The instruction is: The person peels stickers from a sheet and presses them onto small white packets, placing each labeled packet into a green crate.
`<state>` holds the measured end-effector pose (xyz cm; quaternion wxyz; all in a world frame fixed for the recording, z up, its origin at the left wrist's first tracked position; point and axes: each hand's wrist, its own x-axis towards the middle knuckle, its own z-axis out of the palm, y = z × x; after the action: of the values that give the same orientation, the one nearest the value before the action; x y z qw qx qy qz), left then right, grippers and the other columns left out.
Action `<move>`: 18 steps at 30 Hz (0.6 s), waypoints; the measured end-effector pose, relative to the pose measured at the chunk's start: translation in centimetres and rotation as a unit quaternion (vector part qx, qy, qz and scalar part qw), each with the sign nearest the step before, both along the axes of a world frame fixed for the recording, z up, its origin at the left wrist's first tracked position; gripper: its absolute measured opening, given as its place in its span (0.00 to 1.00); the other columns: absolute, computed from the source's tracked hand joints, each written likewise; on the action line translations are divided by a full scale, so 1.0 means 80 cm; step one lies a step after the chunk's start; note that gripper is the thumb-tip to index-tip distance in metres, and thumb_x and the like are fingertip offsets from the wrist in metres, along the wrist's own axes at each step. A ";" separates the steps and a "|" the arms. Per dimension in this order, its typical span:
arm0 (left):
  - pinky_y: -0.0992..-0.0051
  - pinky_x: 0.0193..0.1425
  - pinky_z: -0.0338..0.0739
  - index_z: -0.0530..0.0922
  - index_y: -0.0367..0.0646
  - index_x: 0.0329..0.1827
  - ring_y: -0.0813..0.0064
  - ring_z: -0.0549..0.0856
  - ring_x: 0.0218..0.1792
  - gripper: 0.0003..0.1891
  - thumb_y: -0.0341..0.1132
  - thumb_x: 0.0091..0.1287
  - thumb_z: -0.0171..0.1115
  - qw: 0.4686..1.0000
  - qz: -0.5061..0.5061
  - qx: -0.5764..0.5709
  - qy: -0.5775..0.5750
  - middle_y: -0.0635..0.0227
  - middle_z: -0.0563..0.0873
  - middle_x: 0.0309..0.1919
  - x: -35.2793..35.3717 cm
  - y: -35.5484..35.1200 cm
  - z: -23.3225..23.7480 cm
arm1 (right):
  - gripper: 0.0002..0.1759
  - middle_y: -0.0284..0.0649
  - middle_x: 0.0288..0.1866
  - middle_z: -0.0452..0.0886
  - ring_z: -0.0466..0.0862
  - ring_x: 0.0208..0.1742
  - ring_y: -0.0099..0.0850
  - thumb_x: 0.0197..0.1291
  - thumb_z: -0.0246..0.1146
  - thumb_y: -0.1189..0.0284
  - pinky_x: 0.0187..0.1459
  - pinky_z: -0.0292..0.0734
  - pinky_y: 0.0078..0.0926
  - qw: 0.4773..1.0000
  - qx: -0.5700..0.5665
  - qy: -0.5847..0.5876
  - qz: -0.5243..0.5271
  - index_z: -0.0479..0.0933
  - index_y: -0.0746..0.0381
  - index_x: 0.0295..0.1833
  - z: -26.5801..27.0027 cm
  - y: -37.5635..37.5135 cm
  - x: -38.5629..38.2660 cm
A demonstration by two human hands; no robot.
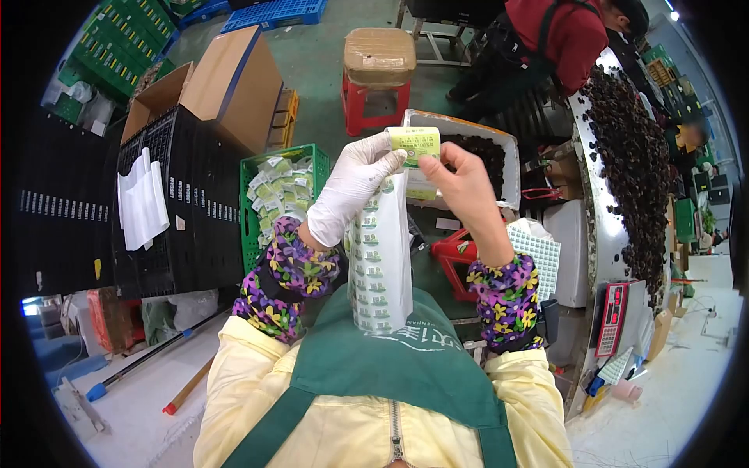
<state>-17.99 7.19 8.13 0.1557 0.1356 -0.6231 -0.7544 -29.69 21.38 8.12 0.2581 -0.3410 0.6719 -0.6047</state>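
My left hand (343,191), in a white glove, is closed on the left edge of a yellow-green printed label (415,140). Bare, my right hand (470,191) pinches the same label at its lower right with thumb and fingers. Below the left hand, a long white sticker sheet (378,265) with rows of small green printed stickers hangs down in front of the apron. Whether the left fingers also grip the top of that sheet is hidden. Left of my hands, a green crate (248,214) holds many small green-and-white packets (282,187).
Behind my hands stands a white bin (509,195) with dark pieces inside. A red stool (460,253) and another sticker sheet (538,261) are at right. Dark pieces (628,171) cover a long table, with a red scale (612,318) nearby. A person (550,47) bends at the table's far end.
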 end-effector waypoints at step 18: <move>0.66 0.46 0.80 0.80 0.52 0.57 0.59 0.85 0.43 0.23 0.41 0.56 0.68 0.849 0.044 -0.527 -0.019 0.63 0.85 0.47 0.020 -0.018 0.003 | 0.15 0.38 0.42 0.84 0.85 0.39 0.25 0.70 0.54 0.66 0.36 0.83 0.24 0.918 -0.057 -0.392 -0.025 0.76 0.65 0.52 0.067 -0.014 -0.016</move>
<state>-16.41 5.76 8.35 0.2251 0.0749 -0.9232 -0.3024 -30.98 20.27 13.46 0.4658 -0.0738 0.4895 -0.7335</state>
